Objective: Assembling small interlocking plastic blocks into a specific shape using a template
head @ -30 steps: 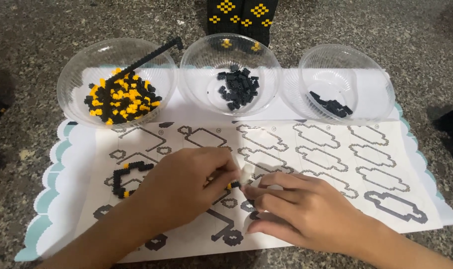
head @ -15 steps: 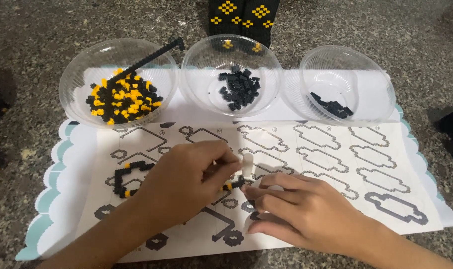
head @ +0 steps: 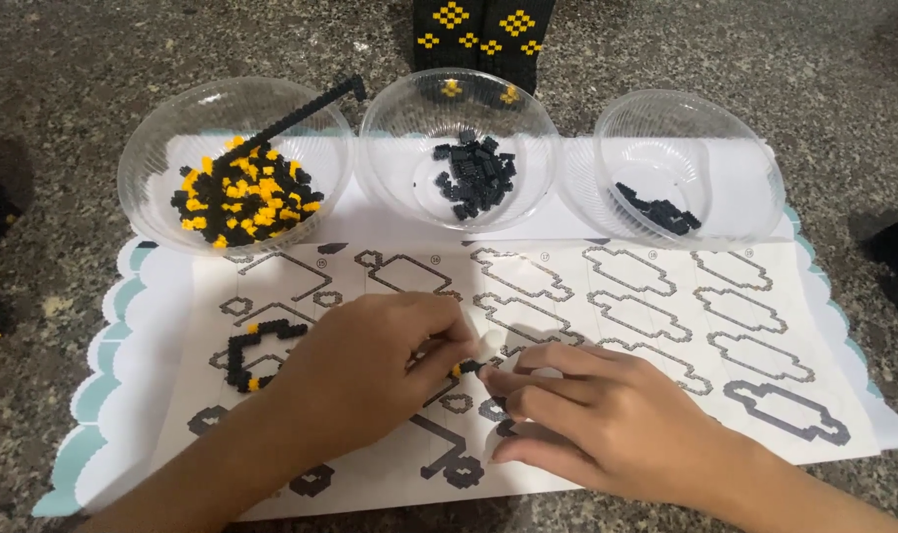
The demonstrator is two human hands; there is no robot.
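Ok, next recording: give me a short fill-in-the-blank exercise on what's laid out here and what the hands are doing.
1. The three clear plastic bowls stand in a row; only the ____ one holds yellow pieces among the black.
2. The left hand and right hand meet over the white printed pattern sheet, pinching a small ____ and yellow piece.
3. A long thin black strip leans on the rim of the ____ bowl.

Missing words: left; black; left

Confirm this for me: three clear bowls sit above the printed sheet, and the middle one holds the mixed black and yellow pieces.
Not quite. The head view shows the middle bowl holding only black pieces; the mixed black and yellow pieces lie in the left bowl. Three clear bowls do sit above the printed sheet.
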